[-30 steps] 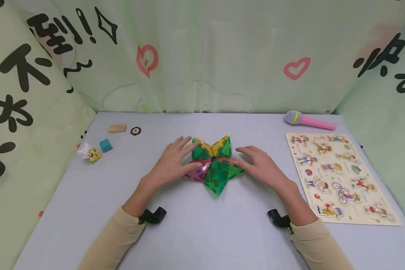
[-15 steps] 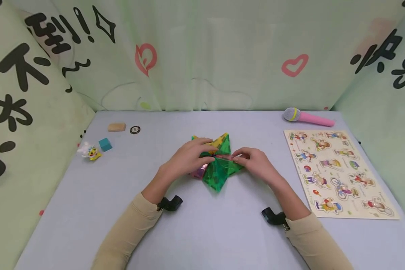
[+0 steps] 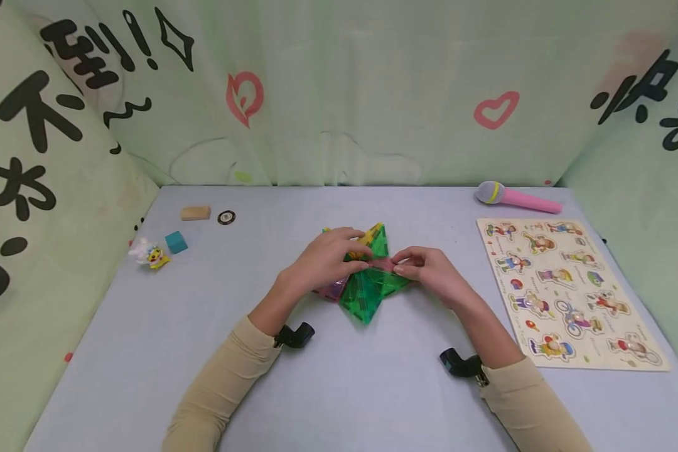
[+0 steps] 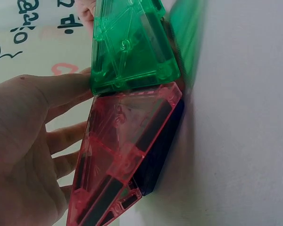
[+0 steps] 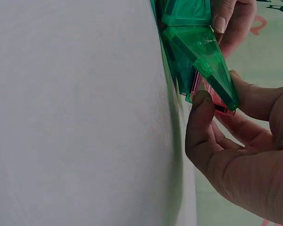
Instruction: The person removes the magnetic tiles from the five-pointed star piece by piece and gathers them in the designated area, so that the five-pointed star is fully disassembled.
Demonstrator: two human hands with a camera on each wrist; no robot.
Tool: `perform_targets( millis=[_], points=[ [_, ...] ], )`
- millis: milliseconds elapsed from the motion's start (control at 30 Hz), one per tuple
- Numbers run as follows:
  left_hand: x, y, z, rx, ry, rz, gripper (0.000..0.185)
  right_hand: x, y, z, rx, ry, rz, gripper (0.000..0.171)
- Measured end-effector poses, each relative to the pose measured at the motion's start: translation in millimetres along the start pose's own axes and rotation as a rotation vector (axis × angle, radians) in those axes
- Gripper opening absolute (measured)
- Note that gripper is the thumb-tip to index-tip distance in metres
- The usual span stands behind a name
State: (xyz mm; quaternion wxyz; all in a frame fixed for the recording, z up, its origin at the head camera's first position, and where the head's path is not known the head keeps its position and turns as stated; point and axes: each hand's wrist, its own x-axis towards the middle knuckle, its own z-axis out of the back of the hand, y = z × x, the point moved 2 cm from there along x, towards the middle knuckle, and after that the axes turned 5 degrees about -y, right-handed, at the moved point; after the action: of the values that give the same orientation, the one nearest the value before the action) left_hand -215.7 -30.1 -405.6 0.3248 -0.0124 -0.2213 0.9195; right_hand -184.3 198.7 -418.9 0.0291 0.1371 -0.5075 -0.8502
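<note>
A star-shaped build of see-through magnetic tiles (image 3: 363, 296) lies mid-table, with green, yellow, pink and purple panels raised toward its middle. My left hand (image 3: 330, 256) reaches over its left side, fingers curved and thumb close by, holding the raised middle. In the left wrist view, the thumb meets a green tile (image 4: 132, 47) above a pink tile (image 4: 118, 136); its tip is hidden. My right hand (image 3: 429, 271) pinches the star's right point. The right wrist view shows thumb and fingers round the end of a green tile (image 5: 207, 61) and a pink tile (image 5: 217, 101).
To the right lies a wooden picture puzzle board (image 3: 565, 295), with a pink toy microphone (image 3: 520, 197) behind it. At the back left are a wooden block (image 3: 195, 213), a round black-and-white disc (image 3: 226, 217), a blue cube (image 3: 176, 242) and a small yellow-and-white toy (image 3: 151, 254).
My left hand has moved right, from beside the star to over its middle. The right hand's fingers have closed in on the star's right point. The star has stayed about where it was.
</note>
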Motion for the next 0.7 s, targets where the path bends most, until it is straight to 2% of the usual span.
perform_targets(
  millis=[133, 300, 700],
  points=[
    [0.7, -1.3, 0.7, 0.011, 0.003, 0.001, 0.029, -0.3, 0.6, 2.0, 0.035, -0.018, 0.000, 0.032],
    [1.0, -2.5, 1.5, 0.011, 0.000, 0.001, 0.029, 2.6, -2.1, 4.1, 0.137, -0.039, -0.009, 0.033],
    [5.9, -6.0, -1.7, 0.010, 0.017, 0.018, 0.024, 7.8, -21.1, 9.3, 0.458, 0.060, -0.113, 0.030]
  ],
)
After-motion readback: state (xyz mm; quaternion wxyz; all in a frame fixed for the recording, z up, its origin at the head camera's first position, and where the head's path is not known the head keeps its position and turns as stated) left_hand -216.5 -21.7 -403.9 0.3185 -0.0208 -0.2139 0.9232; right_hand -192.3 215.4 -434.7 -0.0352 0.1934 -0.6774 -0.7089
